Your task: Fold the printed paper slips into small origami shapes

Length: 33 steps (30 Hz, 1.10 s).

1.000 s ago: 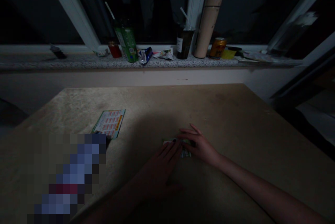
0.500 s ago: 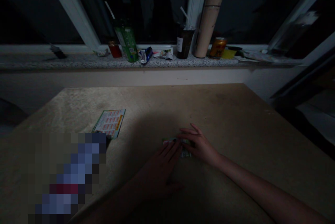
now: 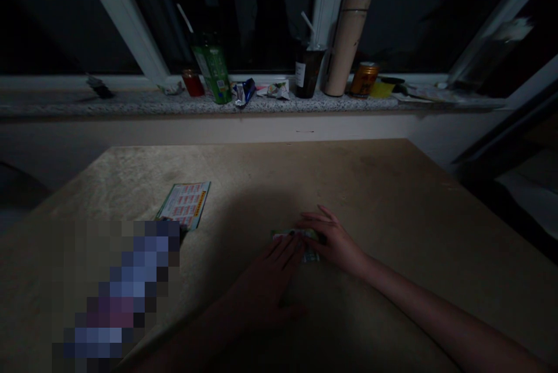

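A small printed card or packet (image 3: pixel 312 256) with green and white print lies flat on the table, partly covered by my hands. My left hand (image 3: pixel 265 280) rests palm down over its left side, fingers stretched out and thumb apart. From the right, my right hand (image 3: pixel 333 239) reaches over the card's far side. Its thumb and index finger come together near my left fingertips, while the other fingers extend loosely. Whatever lies between that thumb and index finger is too dark and small to tell.
A larger printed card (image 3: pixel 185 204) lies to the left beside a pixelated area (image 3: pixel 126 286). On the windowsill (image 3: pixel 261 104) stand a green bottle (image 3: pixel 214 74), a dark cup with a straw (image 3: pixel 307 74), a pale flask (image 3: pixel 347 47), an orange can (image 3: pixel 365 78) and crumpled wrappers (image 3: pixel 244 92).
The view has shifted very slightly. Both hands stay almost where they were over the small card, with no clear change of hold.
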Each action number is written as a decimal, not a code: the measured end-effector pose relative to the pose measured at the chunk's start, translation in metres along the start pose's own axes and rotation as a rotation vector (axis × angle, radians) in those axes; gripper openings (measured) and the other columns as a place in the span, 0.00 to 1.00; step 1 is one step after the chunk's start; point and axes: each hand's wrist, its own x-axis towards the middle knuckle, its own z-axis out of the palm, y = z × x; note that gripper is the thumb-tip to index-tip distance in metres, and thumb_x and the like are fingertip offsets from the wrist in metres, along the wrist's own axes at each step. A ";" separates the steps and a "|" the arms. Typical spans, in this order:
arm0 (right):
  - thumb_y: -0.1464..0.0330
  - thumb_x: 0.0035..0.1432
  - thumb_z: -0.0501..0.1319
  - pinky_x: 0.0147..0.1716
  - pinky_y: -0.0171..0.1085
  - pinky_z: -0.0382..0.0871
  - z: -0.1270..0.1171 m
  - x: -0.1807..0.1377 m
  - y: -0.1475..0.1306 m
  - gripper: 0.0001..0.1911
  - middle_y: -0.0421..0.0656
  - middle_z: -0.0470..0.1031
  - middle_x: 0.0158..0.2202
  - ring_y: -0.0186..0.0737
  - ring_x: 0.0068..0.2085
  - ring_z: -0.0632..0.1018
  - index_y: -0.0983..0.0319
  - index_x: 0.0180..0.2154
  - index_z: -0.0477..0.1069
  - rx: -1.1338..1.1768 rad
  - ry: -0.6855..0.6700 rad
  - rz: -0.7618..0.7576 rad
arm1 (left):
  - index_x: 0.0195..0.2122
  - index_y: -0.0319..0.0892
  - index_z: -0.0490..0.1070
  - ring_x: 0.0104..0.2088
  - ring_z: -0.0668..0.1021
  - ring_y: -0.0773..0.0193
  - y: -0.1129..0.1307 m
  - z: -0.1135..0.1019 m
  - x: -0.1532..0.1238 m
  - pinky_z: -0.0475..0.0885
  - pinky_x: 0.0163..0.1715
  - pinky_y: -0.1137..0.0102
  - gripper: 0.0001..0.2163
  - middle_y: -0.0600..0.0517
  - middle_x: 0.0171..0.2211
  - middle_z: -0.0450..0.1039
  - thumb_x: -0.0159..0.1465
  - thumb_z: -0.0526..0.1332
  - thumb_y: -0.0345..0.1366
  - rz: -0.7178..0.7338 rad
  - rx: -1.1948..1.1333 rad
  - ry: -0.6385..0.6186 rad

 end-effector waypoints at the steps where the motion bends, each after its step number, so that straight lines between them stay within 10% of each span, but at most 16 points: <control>1: 0.74 0.56 0.59 0.59 0.56 0.49 -0.001 0.000 0.000 0.19 0.43 0.75 0.47 0.43 0.54 0.70 0.55 0.50 0.68 -0.006 0.000 -0.009 | 0.66 0.38 0.38 0.64 0.45 0.48 -0.001 0.001 0.000 0.43 0.62 0.56 0.41 0.42 0.66 0.38 0.59 0.55 0.55 0.005 0.002 -0.002; 10: 0.72 0.60 0.54 0.63 0.54 0.42 -0.013 -0.037 -0.027 0.26 0.44 0.65 0.58 0.44 0.60 0.63 0.57 0.59 0.57 -0.221 -0.137 -0.191 | 0.66 0.37 0.38 0.65 0.43 0.51 0.001 -0.001 0.000 0.43 0.62 0.58 0.42 0.43 0.66 0.35 0.59 0.57 0.54 -0.015 -0.006 -0.016; 33: 0.69 0.59 0.56 0.63 0.51 0.31 -0.017 -0.065 -0.035 0.35 0.45 0.48 0.65 0.44 0.64 0.52 0.58 0.64 0.43 -0.177 -0.374 -0.064 | 0.66 0.37 0.36 0.65 0.42 0.51 -0.002 0.002 0.000 0.41 0.62 0.58 0.40 0.44 0.67 0.32 0.61 0.54 0.54 0.012 0.045 -0.017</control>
